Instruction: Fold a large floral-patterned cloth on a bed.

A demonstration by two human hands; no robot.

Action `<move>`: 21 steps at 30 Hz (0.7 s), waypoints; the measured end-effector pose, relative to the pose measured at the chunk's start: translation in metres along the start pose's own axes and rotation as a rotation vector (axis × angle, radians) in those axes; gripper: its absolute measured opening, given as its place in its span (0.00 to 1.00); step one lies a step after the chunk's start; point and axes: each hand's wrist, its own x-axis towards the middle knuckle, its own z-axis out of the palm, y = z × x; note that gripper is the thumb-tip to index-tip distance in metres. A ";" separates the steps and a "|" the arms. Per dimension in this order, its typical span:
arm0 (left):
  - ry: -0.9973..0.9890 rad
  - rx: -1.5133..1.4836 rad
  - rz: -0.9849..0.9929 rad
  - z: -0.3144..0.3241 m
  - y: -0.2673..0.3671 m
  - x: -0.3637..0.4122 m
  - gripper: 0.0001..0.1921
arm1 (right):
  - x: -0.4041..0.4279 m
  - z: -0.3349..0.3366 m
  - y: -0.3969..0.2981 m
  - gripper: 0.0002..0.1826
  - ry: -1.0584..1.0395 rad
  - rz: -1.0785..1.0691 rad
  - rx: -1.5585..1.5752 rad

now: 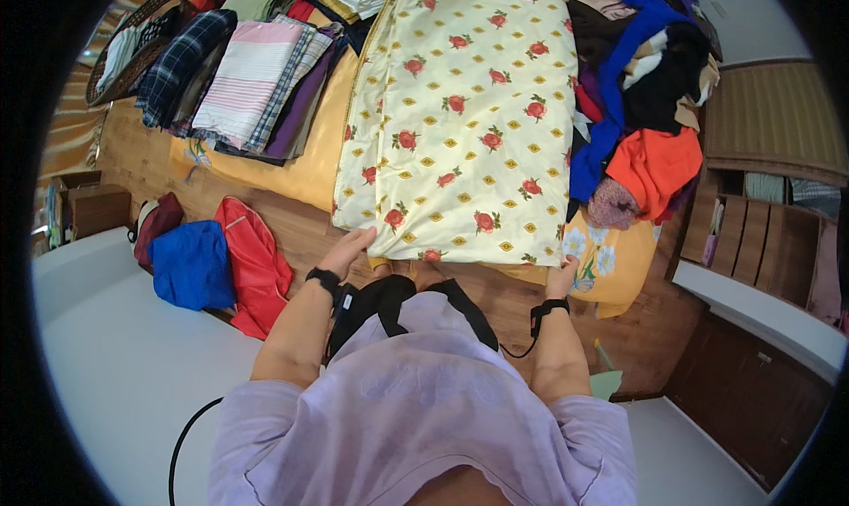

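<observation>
A cream cloth with red roses (464, 134) lies folded in a long rectangle over the yellow bedspread (312, 154). My left hand (351, 250) is at its near left corner, fingers against the edge. At the near right corner, my right hand (562, 274) pinches the edge between thumb and fingers. Left of the cloth are folded clothes, with a pink and white striped piece (249, 85) on top. To its right lies a loose heap of clothes, including a blue garment (613, 101), an orange garment (656, 167) and a black one (666, 75).
A wicker basket (119, 85) holding cloths stands at the far left. On the left near the wooden floor (312, 224) lie a blue bag (192, 264) and a red bag (255, 260). A wooden shelf unit (763, 240) stands at the right. A black cable (174, 459) curves at lower left.
</observation>
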 end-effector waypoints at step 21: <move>0.574 0.417 0.219 -0.059 -0.022 0.016 0.16 | -0.046 0.012 -0.057 0.10 -0.239 -0.364 -0.726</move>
